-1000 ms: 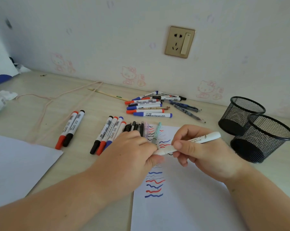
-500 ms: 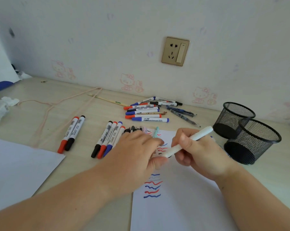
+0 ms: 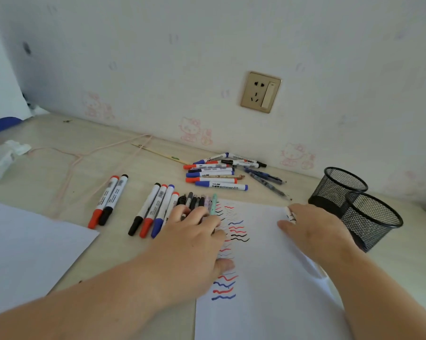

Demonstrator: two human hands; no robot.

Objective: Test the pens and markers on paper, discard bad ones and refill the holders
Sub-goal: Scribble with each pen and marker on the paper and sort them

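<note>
A white paper sheet (image 3: pixel 268 290) with red, blue and black squiggles (image 3: pixel 234 231) lies in front of me. My left hand (image 3: pixel 194 239) rests palm down on its left edge, fingertips against a row of markers and thin pens (image 3: pixel 158 209), thumb on the paper. My right hand (image 3: pixel 310 224) lies on the sheet's right side and holds a white pen (image 3: pixel 290 214); only its end sticks out past the fingers. Two black mesh holders (image 3: pixel 339 187) (image 3: pixel 373 222) stand just right of that hand, and I see nothing inside them.
A pile of whiteboard markers and pens (image 3: pixel 216 173) lies by the wall. A red and a black marker (image 3: pixel 109 200) lie apart on the left. There is a second white sheet (image 3: pixel 23 253) at left, crumpled tissue (image 3: pixel 3 155), a pink cord (image 3: pixel 72 163), and a wall socket (image 3: pixel 261 92).
My hands have separated. The right hand carried the white pen to the right toward the holders and lowered it; the left hand let go of its end and settled on the paper.
</note>
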